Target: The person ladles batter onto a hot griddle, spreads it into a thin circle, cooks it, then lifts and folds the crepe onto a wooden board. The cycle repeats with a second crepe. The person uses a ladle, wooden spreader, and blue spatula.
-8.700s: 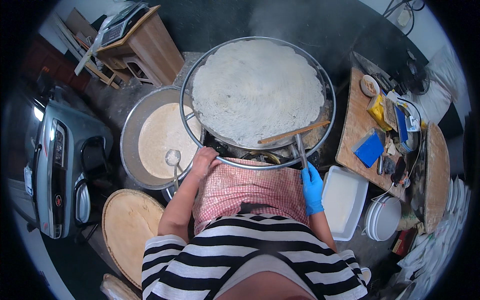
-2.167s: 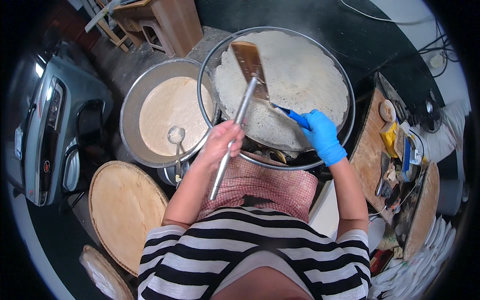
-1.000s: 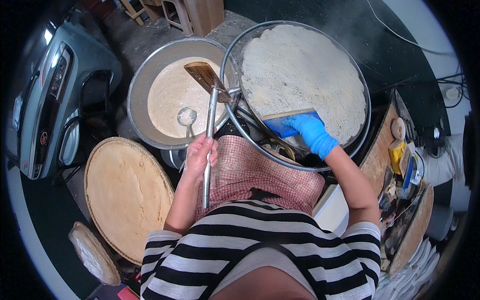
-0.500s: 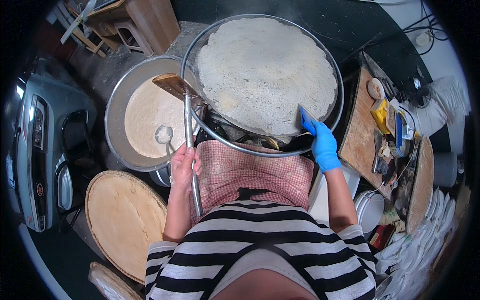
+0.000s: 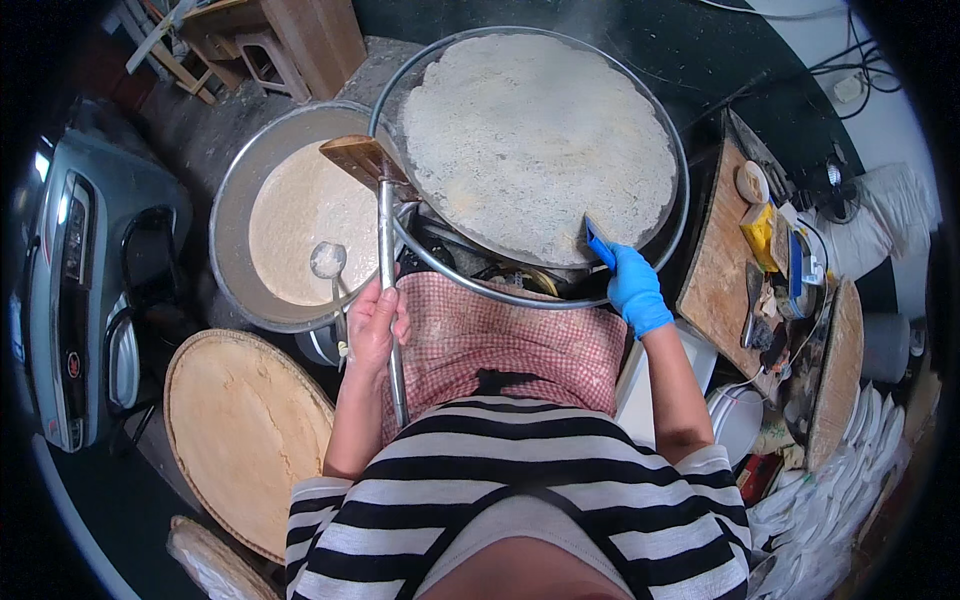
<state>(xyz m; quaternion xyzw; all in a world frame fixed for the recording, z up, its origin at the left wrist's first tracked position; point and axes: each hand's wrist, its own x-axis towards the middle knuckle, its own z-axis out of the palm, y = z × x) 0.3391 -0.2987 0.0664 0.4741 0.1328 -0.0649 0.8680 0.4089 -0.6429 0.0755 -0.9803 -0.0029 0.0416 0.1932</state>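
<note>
A large round grey metal pot [image 5: 232,225] holds creamy beige batter [image 5: 285,225], with a long-handled metal ladle [image 5: 327,260] in it. To its right, a pale, speckled round sheet of batter [image 5: 540,140] covers most of a dark round griddle [image 5: 455,222]. The bare left hand [image 5: 375,322] grips the metal handle of a wooden-bladed spreader [image 5: 387,235], blade above the pot's right rim; two seconds ago it was over the griddle. The blue-gloved right hand [image 5: 637,288] has its fingers closed around a blue flat-bladed scraper [image 5: 597,243] at the griddle's near edge, slightly further left than half a second ago.
</note>
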